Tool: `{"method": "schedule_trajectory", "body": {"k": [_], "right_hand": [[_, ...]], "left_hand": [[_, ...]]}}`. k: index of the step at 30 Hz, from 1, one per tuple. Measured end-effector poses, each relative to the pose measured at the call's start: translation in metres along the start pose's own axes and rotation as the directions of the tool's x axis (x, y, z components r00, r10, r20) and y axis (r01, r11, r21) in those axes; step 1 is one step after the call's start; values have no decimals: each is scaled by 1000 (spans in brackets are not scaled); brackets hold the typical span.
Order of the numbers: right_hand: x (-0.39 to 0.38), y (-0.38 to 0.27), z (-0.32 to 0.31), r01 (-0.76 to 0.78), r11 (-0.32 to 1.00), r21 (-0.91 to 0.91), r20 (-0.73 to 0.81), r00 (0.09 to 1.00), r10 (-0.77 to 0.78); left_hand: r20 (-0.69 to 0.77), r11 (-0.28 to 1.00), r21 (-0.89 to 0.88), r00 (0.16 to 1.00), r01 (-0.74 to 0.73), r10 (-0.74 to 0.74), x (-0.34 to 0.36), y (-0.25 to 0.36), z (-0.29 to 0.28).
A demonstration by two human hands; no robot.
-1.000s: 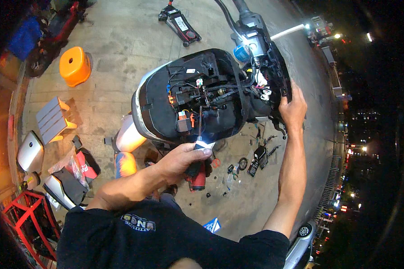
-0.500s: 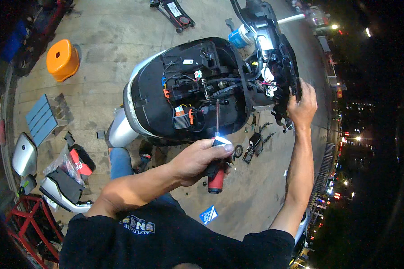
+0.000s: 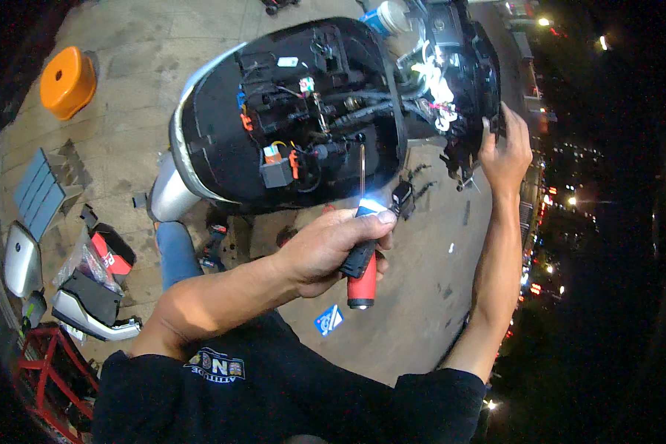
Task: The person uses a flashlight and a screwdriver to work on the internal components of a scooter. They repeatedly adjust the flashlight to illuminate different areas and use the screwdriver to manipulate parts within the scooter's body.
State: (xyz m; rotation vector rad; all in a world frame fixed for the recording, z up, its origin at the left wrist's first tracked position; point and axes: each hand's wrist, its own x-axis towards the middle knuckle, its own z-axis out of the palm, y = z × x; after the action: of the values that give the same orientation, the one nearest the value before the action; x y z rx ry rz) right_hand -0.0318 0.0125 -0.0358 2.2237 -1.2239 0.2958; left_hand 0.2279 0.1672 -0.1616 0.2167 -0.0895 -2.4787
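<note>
A scooter (image 3: 200,170) with its seat off stands before me, its black underseat tray (image 3: 222,111) showing wires, orange connectors and metal parts. My left hand (image 3: 329,248) is closed around a red-handled screwdriver (image 3: 361,288), its thin shaft pointing up toward the tray. A bright light shines at the top of that fist, and a black piece lies along the handle; whether it is a separate lamp I cannot tell. On the right, my right hand (image 3: 507,152) grips the edge of the black front panel (image 3: 485,81), thumb on one side and fingers on the other. Exposed white connectors (image 3: 444,115) hang beside that panel.
An orange stool (image 3: 68,83) and a grey slatted step (image 3: 44,185) stand at the left. Removed body panels (image 3: 89,303), a red box (image 3: 112,251) and a red metal frame (image 3: 44,362) lie nearby. A blue-and-white packet (image 3: 328,320) is on the ground.
The view has shifted, so the scooter and ground things appear higher and further left. My left hand still holds the screwdriver, and my right hand stays on the panel edge.
</note>
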Motion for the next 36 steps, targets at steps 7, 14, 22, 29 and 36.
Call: {"method": "schedule_trajectory", "body": {"k": [7,14,22,29,36], "right_hand": [[-1,-1,3,-41,995,94,-14,999,42],[-18,5,0,40,999,17,55,998,-41],[-2,29,-28,-190,959,212,511,858,57],[-4,40,-26,-50,940,337,362,929,-81],[-7,49,-28,12,891,455,276,949,-154]], "left_hand": [[-21,978,85,982,191,-190,8,-23,8],[14,968,96,972,231,-233,27,-43,16],[-11,964,64,966,260,-260,41,-63,15],[-46,947,53,948,318,-316,49,-71,22],[-66,958,50,958,284,-280,58,-69,43]]}}
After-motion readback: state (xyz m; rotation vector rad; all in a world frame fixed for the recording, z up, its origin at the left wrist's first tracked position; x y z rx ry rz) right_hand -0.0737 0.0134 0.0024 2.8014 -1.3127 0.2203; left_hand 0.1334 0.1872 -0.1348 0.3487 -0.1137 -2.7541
